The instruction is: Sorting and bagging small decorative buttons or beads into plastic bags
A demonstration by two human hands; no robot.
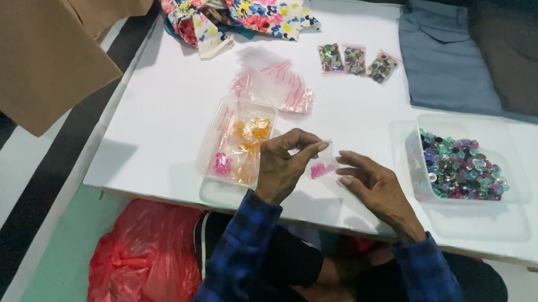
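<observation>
The left hand (pixel 282 166) pinches the top of a small clear bag (pixel 322 163) (pink pieces inside) above the white table (pixel 164 116); the right hand (pixel 373 190), fingers loosely curled, touches its lower edge.

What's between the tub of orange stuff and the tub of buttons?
Both hands, left and right, holding a small clear bag with pink bits, in the head view.

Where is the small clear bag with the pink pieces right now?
In the head view, the small clear bag is held at the table's near edge between the left hand and right hand, right of the clear tray.
</observation>
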